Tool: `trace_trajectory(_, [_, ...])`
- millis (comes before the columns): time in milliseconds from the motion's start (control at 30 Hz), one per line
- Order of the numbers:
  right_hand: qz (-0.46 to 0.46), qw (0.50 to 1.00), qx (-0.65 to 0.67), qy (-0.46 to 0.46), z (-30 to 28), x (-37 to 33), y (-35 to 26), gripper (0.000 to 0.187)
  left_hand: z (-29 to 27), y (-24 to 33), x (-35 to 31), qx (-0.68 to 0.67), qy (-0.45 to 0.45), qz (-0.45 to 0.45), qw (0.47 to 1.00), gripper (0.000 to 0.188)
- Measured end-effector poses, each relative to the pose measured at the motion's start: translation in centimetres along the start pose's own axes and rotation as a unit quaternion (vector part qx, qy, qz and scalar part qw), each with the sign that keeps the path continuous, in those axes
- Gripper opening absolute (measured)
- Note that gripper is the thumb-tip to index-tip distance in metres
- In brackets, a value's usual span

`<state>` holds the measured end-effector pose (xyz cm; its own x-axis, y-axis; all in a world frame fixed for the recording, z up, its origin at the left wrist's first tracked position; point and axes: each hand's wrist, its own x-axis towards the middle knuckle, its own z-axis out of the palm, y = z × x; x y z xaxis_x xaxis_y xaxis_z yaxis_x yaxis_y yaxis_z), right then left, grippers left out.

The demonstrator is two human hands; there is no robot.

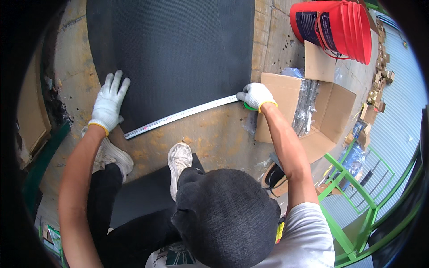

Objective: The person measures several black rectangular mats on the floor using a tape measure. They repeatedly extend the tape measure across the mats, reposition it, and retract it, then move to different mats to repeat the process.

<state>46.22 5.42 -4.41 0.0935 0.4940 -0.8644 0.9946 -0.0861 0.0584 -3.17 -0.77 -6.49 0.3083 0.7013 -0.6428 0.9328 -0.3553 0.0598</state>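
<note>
A wide black ribbed rubber sheet lies flat on the floor ahead of me. Across its near edge runs the white blade of a tape measure, slanting up toward the right. My right hand, in a white knitted glove with a yellow cuff, is closed on the tape measure at the sheet's near right corner. A bit of green shows under that palm; most of what it grips is hidden. My left hand, gloved the same way, rests flat with fingers apart on the sheet's left edge, near the tape's free left end.
An open cardboard box holding plastic-wrapped grey parts stands right of the sheet. Beyond it a red bucket lies on its side. A green metal frame is at lower right. My white shoes stand close to the tape.
</note>
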Motion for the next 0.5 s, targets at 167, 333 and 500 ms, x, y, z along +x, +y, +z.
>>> trace_trajectory(167, [-0.132,0.964,0.170,-0.156,-1.8,-4.0,-1.7,0.051,-1.5,-1.0,-0.5,-0.030,0.022,0.040,0.998,0.126])
trace_trajectory(333, [-0.227,0.910,0.236,-0.256,2.1,-8.5,-5.9,0.068,-2.8,-2.3,-0.2,-0.112,0.080,0.063,0.989,0.092])
trace_trajectory(500, [-0.131,0.897,0.320,-0.273,9.3,-10.3,-7.6,0.070,-3.1,-2.9,0.4,-0.123,0.080,0.065,0.987,0.080])
